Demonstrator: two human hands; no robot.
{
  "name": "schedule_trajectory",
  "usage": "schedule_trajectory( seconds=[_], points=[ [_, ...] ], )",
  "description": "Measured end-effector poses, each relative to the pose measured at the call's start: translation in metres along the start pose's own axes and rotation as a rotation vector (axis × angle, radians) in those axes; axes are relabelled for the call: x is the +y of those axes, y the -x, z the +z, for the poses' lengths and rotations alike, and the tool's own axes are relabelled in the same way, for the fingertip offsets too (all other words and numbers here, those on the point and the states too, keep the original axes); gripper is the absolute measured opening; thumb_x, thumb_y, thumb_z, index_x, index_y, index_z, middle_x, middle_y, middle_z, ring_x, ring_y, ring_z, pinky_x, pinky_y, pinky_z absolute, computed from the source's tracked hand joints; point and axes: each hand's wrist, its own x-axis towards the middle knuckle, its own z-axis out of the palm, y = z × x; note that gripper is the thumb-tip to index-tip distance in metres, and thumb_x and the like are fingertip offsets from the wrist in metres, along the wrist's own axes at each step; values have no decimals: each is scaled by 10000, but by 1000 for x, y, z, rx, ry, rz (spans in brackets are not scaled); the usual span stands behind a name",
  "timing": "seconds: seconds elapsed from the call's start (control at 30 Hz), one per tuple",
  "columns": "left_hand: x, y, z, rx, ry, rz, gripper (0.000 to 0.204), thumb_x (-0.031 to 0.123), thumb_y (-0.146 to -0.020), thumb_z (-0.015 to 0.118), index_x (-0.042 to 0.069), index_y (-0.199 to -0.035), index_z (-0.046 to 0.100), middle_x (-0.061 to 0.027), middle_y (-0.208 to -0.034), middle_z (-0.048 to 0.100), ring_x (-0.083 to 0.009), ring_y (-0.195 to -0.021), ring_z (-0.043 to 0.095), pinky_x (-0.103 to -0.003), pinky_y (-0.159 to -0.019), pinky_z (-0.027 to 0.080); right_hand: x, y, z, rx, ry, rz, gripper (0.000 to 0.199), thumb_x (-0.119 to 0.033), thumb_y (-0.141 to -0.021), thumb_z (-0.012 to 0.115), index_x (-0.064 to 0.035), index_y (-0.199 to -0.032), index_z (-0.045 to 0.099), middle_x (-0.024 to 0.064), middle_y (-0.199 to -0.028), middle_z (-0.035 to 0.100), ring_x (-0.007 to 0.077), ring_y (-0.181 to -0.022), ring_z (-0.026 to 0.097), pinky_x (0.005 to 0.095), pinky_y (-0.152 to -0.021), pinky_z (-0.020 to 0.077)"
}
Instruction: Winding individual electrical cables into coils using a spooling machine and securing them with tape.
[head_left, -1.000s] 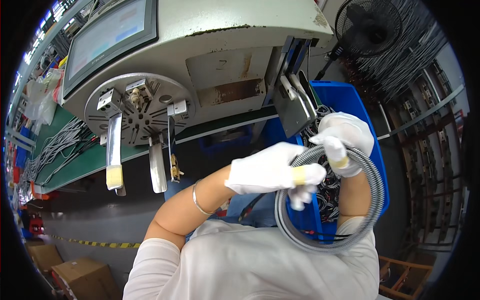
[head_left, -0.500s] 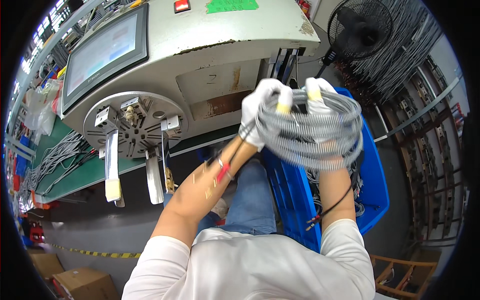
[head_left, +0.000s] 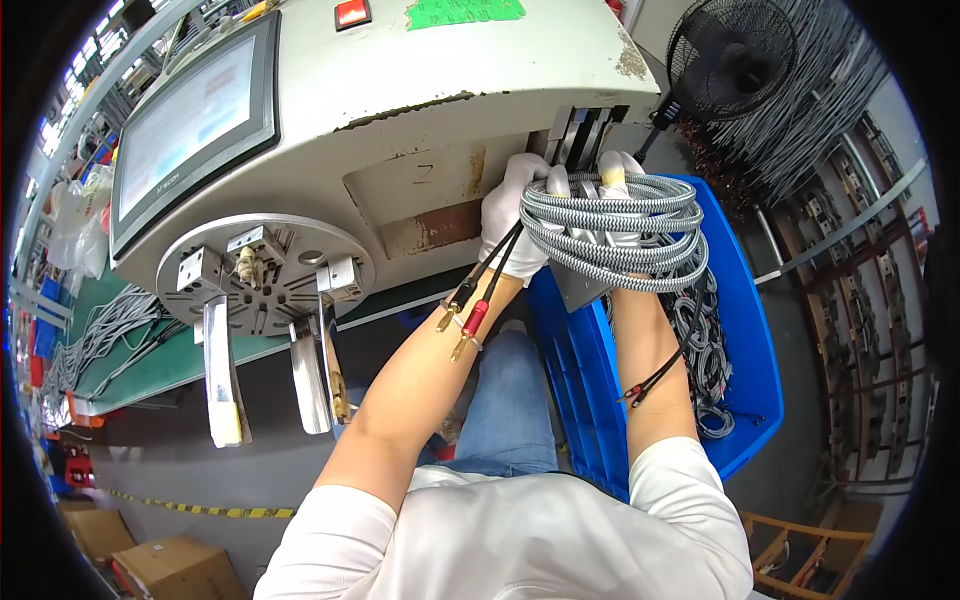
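Note:
A coil of grey braided cable [head_left: 640, 270] hangs from both my gloved hands, above the blue bin. My left hand [head_left: 515, 215] is closed around its left side, and my right hand [head_left: 617, 190] grips its upper part with the fingers inside the loops. From the left side dangle two black leads with gold banana plugs [head_left: 468, 325], one banded red, lying over my left forearm. Another pair of thin black leads [head_left: 650, 385] hangs across my right forearm. A flat grey metal plate [head_left: 580, 288] shows just below the coil, next to the metal slots of the machine [head_left: 580, 140].
The blue bin [head_left: 755, 330] holds several coiled cables. To the left stands the machine's round slotted disc [head_left: 265, 275] with metal arms, below a touchscreen [head_left: 195, 130]. More grey cables lie on the green bench [head_left: 115, 330]. A black fan [head_left: 730, 60] stands at the far right.
The coil, blurred before, is now sharp and has come slightly left and down-tilted in my hands. The banana-plug leads have swung right along my left forearm.

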Motion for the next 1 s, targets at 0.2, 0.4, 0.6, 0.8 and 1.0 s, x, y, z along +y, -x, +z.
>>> schedule_trajectory(
  seconds=[0.2, 0.4, 0.6, 0.8, 1.0],
  points=[
    [3, -2, 0, -17, 33, 27, 155, 140, -914, 604, 29, -853, 515, -58, -696, 561, -115, -586, 546, -257, -586, 473, 14, -13, -10, -126, -127, -3, 298, -279, -917, 615, -36, -1065, 529, 44, -871, 556, 125, -791, 541, 303, -708, 485],
    [-4, 17, 0, -58, 118, -48, 73, 86, -896, 589, 26, -908, 549, -62, -756, 582, -135, -675, 572, -263, -676, 481, -17, 3, -14, -145, 173, -84, 196, -213, -919, 602, -24, -971, 601, 55, -850, 580, 141, -769, 565, 280, -706, 483],
    [32, 58, -52, -312, -32, 130, 245, 117, -882, 587, 30, -1111, 583, -95, -918, 641, -160, -885, 618, -283, -841, 483, -89, 74, -20, -251, 541, -864, 96, -16, -845, 582, 6, -904, 654, 65, -915, 630, 153, -708, 587, 250, -666, 470],
    [39, 81, -89, -696, 734, -714, 529, 182, -805, 709, 61, -1282, 516, -136, -1198, 589, -208, -1026, 608, -319, -949, 444, -99, 97, -38, -684, 896, -788, 215, 22, -721, 628, -6, -930, 669, 118, -813, 641, 235, -704, 622, 287, -694, 505],
    [89, 88, -89, -763, 385, -486, 590, 202, -789, 722, 32, -1301, 484, -134, -1185, 601, -198, -1021, 613, -333, -956, 441, -94, 101, -52, -777, 1154, -494, 314, 86, -633, 646, 4, -935, 665, 108, -828, 663, 176, -746, 644, 292, -672, 511]
  ],
)
